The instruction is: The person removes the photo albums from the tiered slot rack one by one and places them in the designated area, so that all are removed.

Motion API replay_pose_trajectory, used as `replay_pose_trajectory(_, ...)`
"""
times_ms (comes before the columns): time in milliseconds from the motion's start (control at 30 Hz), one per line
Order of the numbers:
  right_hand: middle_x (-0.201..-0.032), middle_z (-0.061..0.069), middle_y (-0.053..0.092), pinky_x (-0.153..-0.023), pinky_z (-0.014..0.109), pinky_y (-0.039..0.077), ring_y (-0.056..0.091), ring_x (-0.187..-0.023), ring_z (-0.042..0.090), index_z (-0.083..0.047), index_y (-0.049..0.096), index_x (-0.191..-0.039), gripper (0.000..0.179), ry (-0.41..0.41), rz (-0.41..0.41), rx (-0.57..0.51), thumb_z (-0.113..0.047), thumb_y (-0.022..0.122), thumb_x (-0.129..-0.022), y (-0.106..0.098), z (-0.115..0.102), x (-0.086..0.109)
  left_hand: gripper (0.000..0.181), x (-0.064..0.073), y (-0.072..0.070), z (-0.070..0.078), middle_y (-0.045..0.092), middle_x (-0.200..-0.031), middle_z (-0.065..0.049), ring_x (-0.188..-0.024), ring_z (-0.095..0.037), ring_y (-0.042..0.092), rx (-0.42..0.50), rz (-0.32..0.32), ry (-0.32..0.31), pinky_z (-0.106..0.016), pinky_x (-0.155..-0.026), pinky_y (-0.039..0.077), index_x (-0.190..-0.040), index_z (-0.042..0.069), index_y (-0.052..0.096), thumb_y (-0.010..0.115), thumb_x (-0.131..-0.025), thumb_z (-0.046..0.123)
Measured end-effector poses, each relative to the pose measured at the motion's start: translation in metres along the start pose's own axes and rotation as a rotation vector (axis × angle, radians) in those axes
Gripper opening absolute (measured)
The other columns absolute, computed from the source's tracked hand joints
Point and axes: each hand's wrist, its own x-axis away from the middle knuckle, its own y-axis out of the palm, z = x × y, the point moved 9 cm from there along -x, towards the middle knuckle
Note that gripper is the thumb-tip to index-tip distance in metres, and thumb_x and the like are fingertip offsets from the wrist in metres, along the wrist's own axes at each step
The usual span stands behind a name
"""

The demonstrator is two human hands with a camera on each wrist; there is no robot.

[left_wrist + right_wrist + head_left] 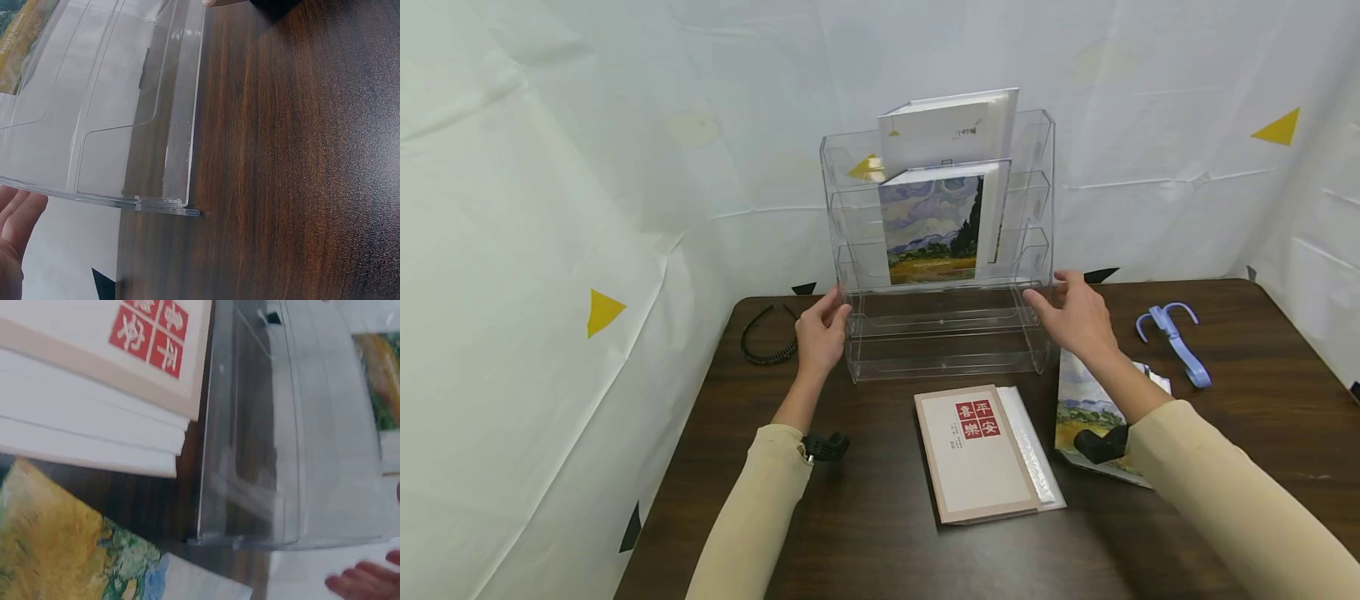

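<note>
A clear acrylic tiered rack (943, 364) stands at the back of the brown table. Its upper tiers hold a white album (917, 137) and, in front, a photo album (928, 233) with a painted landscape cover. Against the rack's left side, the fingers of my left hand (822, 333) rest fairly straight; the left wrist view shows these fingers (22, 215) at the clear side panel. My right hand (1078, 321) is at the rack's right side, fingers loosely extended, holding nothing. Whether it touches the rack I cannot tell; in the right wrist view its fingers (362, 581) look apart from the panel.
In front of the rack lies a beige album (985, 467) with red square characters. A landscape-covered album (1086, 417) lies partly under my right forearm. A blue clip-like object (1182, 346) lies on the right, and a black headband (767, 358) on the left. White sheeting (737, 125) hangs behind.
</note>
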Motion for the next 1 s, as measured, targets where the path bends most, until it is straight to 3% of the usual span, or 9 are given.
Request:
replay_pose_trajectory(67, -0.141, 0.035, 0.042, -0.095, 0.062, 0.042, 0.047, -0.125, 0.048, 0.007, 0.026, -0.15, 0.076, 0.02, -0.089, -0.014, -0.046, 0.049, -0.101, 0.009, 0.005, -0.004, 0.042, 0.0, 0.001, -0.002, 0.063, -0.129, -0.013, -0.112, -0.025, 0.064, -0.001, 0.0, -0.001, -0.032, -0.09, 0.052, -0.137, 0.007, 0.058, 0.065, -0.096, 0.015)
replay_pose_trajectory(167, -0.143, 0.036, 0.038, -0.097, 0.063, 0.041, 0.044, -0.127, 0.05, 0.007, 0.022, -0.152, 0.075, 0.018, -0.164, -0.015, -0.045, 0.045, -0.103, 0.018, 0.009, -0.007, 0.042, -0.001, 0.001, -0.003, 0.063, -0.129, -0.013, -0.112, -0.025, 0.064, 0.003, -0.006, -0.001, -0.033, -0.091, 0.052, -0.137, 0.008, 0.058, 0.065, -0.097, 0.016)
replay_pose_trajectory(467, -0.141, 0.038, 0.039, -0.099, 0.063, 0.039, 0.043, -0.127, 0.051, 0.007, 0.022, -0.152, 0.07, 0.002, -0.226, -0.002, -0.04, 0.044, -0.105, 0.025, 0.009, -0.012, 0.042, 0.0, 0.0, -0.003, 0.062, -0.13, -0.014, -0.114, -0.027, 0.063, 0.009, -0.013, -0.011, -0.036, -0.091, 0.052, -0.137, 0.006, 0.057, 0.065, -0.097, 0.016)
replay_pose_trajectory(600, -0.141, 0.038, 0.039, -0.1, 0.062, 0.038, 0.042, -0.127, 0.052, 0.008, 0.021, -0.152, 0.07, 0.018, -0.233, 0.001, -0.038, 0.045, -0.105, 0.026, 0.008, -0.013, 0.046, 0.001, -0.002, 0.004, 0.063, -0.13, -0.012, -0.113, -0.026, 0.064, -0.018, 0.028, -0.015, -0.041, -0.096, 0.049, -0.14, 0.008, 0.055, 0.067, -0.095, 0.015)
replay_pose_trajectory(700, -0.142, 0.038, 0.038, -0.1, 0.062, 0.038, 0.042, -0.127, 0.051, 0.008, 0.021, -0.152, 0.07, 0.025, -0.235, 0.004, -0.038, 0.045, -0.105, 0.026, 0.008, -0.013, 0.056, 0.0, -0.006, 0.021, 0.059, -0.133, -0.012, -0.116, -0.027, 0.06, -0.02, 0.12, 0.052, -0.046, -0.097, 0.048, -0.144, 0.011, 0.05, 0.071, -0.092, 0.015)
replay_pose_trajectory(833, -0.142, 0.038, 0.038, -0.1, 0.062, 0.038, 0.042, -0.127, 0.052, 0.008, 0.021, -0.152, 0.07, 0.025, -0.234, 0.006, -0.037, 0.045, -0.105, 0.026, 0.009, -0.013, 0.065, -0.006, -0.011, 0.068, 0.053, -0.131, -0.014, -0.118, -0.03, 0.051, -0.04, 0.239, 0.27, -0.047, -0.093, 0.047, -0.146, 0.01, 0.045, 0.075, -0.089, 0.015)
replay_pose_trajectory(933, -0.142, 0.038, 0.038, -0.1, 0.062, 0.039, 0.042, -0.127, 0.052, 0.008, 0.021, -0.152, 0.069, 0.024, -0.238, 0.005, -0.037, 0.045, -0.105, 0.026, 0.009, -0.013, 0.066, -0.014, -0.005, 0.106, 0.053, -0.127, -0.014, -0.116, -0.03, 0.05, -0.054, 0.231, 0.413, -0.049, -0.089, 0.045, -0.145, 0.007, 0.046, 0.076, -0.087, 0.015)
replay_pose_trajectory(1000, -0.142, 0.038, 0.038, -0.099, 0.062, 0.039, 0.042, -0.127, 0.052, 0.009, 0.021, -0.152, 0.07, 0.026, -0.242, 0.004, -0.037, 0.046, -0.105, 0.027, 0.009, -0.014, 0.066, -0.022, 0.004, 0.123, 0.054, -0.126, -0.013, -0.115, -0.029, 0.052, -0.047, 0.177, 0.443, -0.049, -0.089, 0.046, -0.145, 0.007, 0.045, 0.077, -0.087, 0.015)
